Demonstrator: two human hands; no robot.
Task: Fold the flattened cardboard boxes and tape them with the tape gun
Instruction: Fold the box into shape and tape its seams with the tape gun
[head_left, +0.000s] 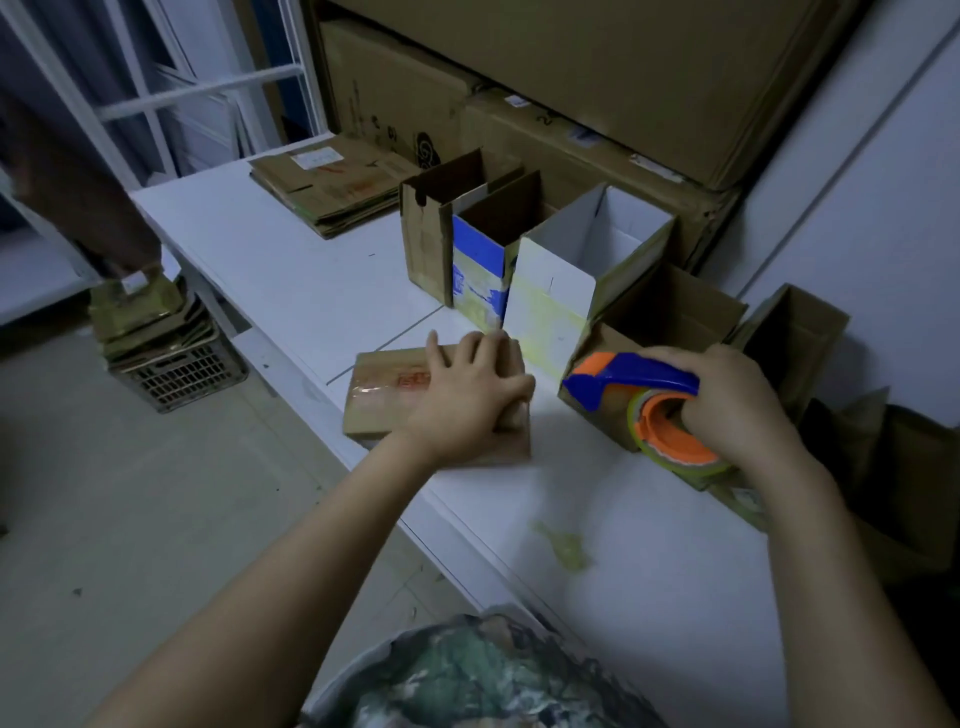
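A small brown cardboard box (387, 397) with a taped top lies on the white table (291, 291) near its front edge. My left hand (470, 387) lies on the box's right end, fingers curled over its far edge. My right hand (737, 400) grips a blue and orange tape gun (641, 400) with a roll of clear tape, held just right of the box, in front of an open brown box (670, 317). A stack of flattened boxes (332, 189) lies at the table's far end.
Several upright open boxes (571, 270) stand in a row along the table's back right. Large cartons (597, 78) are stacked behind them. A crumpled scrap of tape (563, 545) lies on the table near me. A crate of flattened cardboard (166, 348) sits on the floor at left.
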